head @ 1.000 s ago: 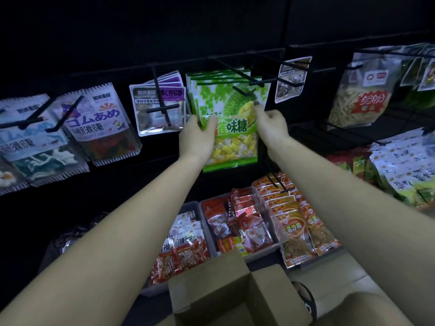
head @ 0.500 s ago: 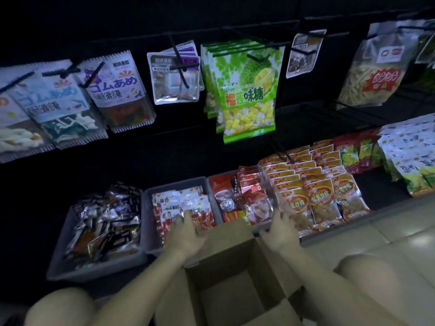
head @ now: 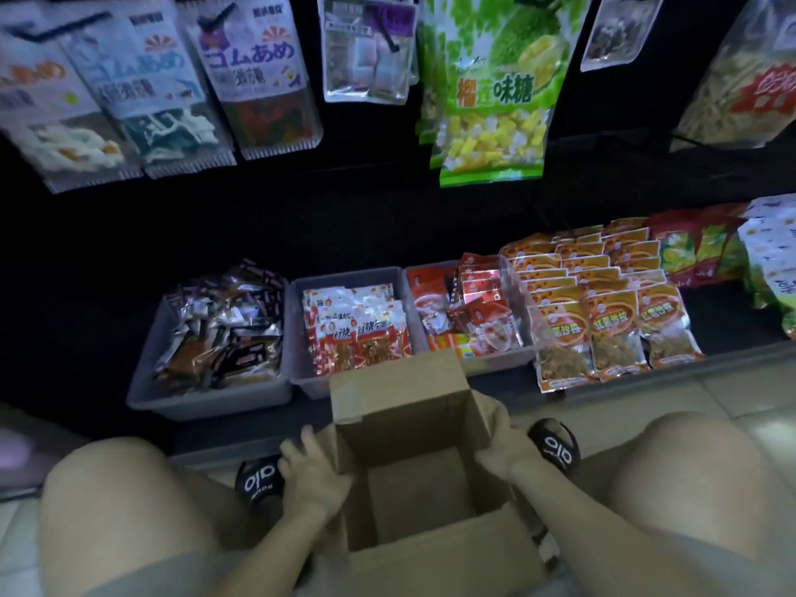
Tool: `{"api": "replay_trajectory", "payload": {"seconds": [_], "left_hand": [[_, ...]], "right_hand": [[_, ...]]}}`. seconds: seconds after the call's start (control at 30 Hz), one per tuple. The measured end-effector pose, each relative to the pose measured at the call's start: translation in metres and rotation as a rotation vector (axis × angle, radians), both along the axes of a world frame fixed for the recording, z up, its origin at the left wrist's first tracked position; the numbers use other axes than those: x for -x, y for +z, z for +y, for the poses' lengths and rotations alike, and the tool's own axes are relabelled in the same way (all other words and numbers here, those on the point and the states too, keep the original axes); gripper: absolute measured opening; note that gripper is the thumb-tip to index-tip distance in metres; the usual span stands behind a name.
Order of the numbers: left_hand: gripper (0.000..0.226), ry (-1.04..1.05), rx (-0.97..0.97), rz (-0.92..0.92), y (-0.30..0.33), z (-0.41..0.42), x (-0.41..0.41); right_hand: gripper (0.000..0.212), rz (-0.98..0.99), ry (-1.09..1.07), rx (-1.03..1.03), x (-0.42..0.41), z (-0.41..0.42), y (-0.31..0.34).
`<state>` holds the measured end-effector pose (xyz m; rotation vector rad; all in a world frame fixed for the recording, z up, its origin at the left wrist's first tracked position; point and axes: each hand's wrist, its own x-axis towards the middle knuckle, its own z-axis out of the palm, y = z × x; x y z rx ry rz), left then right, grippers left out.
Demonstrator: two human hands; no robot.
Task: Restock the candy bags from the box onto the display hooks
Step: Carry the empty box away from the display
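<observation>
The open brown cardboard box point(head: 424, 463) sits on the floor between your knees and looks empty; a second ago you were up at the green durian candy bags point(head: 495, 88), now hanging. Your left hand point(head: 312, 476) and right hand point(head: 502, 452) grip its side flaps

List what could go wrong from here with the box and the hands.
1. The cardboard box looks empty inside as far as the view shows, so there may be nothing left to hang.
2. The left hand and right hand are on its side flaps; lifting by them may bend or tear them.
</observation>
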<state>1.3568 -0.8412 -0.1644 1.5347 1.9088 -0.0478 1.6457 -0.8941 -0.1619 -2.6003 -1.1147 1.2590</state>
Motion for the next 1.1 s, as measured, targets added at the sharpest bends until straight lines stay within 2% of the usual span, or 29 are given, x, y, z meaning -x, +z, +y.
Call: {"api": "replay_trajectory", "payload": {"seconds": [0.07, 0.13, 0.2, 0.33, 0.47, 0.57, 0.6, 0.77, 0.83, 0.93, 1.1], "left_hand": [[0.089, 0.058, 0.091, -0.105, -0.002, -0.012, 0.018], [0.06, 0.02, 0.172, -0.142, -0.001, -0.024, 0.034], [0.034, -0.024, 0.174, -0.12, 0.0, -0.034, 0.049], [0.012, 0.038, 0.04, -0.131, 0.018, -0.042, 0.071], [0.017, 0.132, -0.096, -0.095, 0.061, -0.021, 0.097], [0.024, 0.155, -0.155, -0.023, 0.087, -0.011, 0.128], [0.024, 0.175, -0.182, -0.014, 0.094, -0.011, 0.141], [0.022, 0.303, -0.264, 0.031, 0.113, -0.022, 0.212], [0.019, 0.354, -0.27, 0.034, 0.119, -0.035, 0.237], [0.035, 0.453, -0.264, 0.063, 0.126, -0.06, 0.269], [0.032, 0.617, -0.22, 0.095, 0.125, -0.087, 0.319]], "right_hand": [[0.056, 0.03, -0.001, -0.005, 0.01, -0.006, -0.01], [0.032, 0.045, -0.024, -0.02, 0.021, -0.011, -0.016], [0.029, 0.075, 0.025, -0.025, 0.04, -0.011, -0.006], [0.03, 0.063, 0.14, -0.046, 0.071, -0.002, 0.03], [0.026, 0.095, 0.231, -0.098, 0.095, 0.019, 0.069], [0.054, 0.1, 0.325, -0.136, 0.124, 0.037, 0.093], [0.057, 0.111, 0.351, -0.153, 0.136, 0.041, 0.102], [0.027, 0.124, 0.46, -0.27, 0.204, 0.057, 0.127], [0.03, 0.138, 0.505, -0.288, 0.232, 0.06, 0.129], [0.038, 0.134, 0.601, -0.283, 0.274, 0.069, 0.128], [0.03, 0.18, 0.748, -0.253, 0.346, 0.085, 0.117]]}}
